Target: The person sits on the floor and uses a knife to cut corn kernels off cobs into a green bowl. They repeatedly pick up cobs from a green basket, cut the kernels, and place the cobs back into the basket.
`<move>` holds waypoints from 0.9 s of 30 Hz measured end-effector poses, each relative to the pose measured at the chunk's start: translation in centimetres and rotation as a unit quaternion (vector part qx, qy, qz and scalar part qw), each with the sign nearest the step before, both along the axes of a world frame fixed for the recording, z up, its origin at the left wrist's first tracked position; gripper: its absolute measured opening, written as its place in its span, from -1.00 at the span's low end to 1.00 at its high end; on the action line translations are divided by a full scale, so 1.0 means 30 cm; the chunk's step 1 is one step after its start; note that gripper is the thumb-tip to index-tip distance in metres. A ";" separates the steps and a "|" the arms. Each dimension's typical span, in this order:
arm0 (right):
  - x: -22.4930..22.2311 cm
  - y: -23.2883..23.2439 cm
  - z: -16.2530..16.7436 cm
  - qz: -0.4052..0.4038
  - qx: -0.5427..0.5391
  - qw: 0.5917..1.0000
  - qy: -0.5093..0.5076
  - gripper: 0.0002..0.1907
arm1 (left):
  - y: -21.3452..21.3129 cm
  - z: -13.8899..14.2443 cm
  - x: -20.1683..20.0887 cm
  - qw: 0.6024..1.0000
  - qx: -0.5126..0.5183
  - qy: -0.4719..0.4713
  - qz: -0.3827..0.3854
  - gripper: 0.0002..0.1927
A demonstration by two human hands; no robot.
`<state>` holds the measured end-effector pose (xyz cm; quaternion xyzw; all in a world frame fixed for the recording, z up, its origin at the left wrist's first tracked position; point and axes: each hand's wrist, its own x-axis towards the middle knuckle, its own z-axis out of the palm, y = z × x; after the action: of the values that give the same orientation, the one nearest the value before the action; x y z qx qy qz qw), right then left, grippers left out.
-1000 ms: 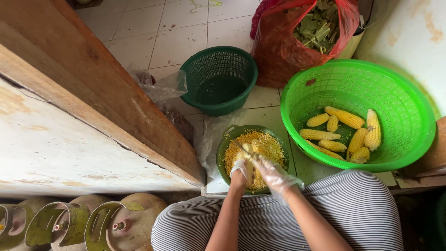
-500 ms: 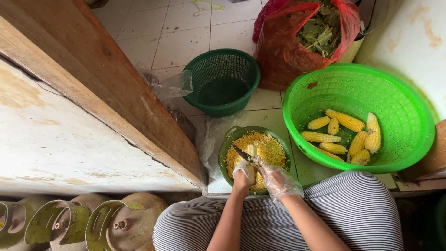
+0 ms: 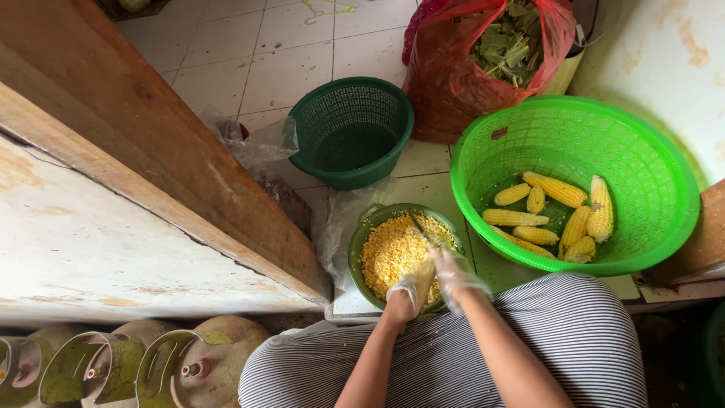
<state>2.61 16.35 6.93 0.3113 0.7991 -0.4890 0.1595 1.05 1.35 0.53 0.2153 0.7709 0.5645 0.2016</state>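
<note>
Two gloved hands meet over a dark green bowl (image 3: 368, 227) of loose yellow corn kernels (image 3: 393, 253) on the tiled floor, just past the striped lap. The left hand (image 3: 411, 285) has its fingers curled around what looks like a corn cob held over the kernels, though the cob is mostly hidden under the thin plastic glove. The right hand (image 3: 455, 273) is closed on a knife (image 3: 424, 230), its blade slanting up and left across the bowl. Both hands nearly touch, so a slip of the blade could well nick the left fingers; the loose, slick gloves would make that more likely. Kernels might also spray over the bowl's low rim onto the floor. To the right, a bright green basket (image 3: 642, 159) holds several whole cobs (image 3: 555, 187), still uncut. Farther off sits an empty dark green basket (image 3: 351, 128), and beyond that a red plastic bag (image 3: 453, 83) stuffed with green husks.
</note>
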 end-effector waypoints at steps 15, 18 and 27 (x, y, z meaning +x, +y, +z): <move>0.021 -0.001 -0.022 -0.033 -0.384 0.922 0.027 -0.39 | -0.041 0.041 -0.066 0.884 0.214 -0.338 0.242 -0.58; 0.024 0.003 -0.024 0.034 -0.360 0.932 0.027 -0.34 | -0.042 0.040 -0.070 0.895 0.227 -0.294 0.249 -0.53; 0.044 -0.024 -0.003 -0.016 -0.429 0.898 0.098 -0.29 | -0.040 0.052 -0.064 0.894 0.213 -0.275 0.283 -0.61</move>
<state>3.92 15.65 6.84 0.1760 0.5180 -0.8151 0.1907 -0.88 0.15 2.10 -0.1381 0.5747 0.7847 0.1865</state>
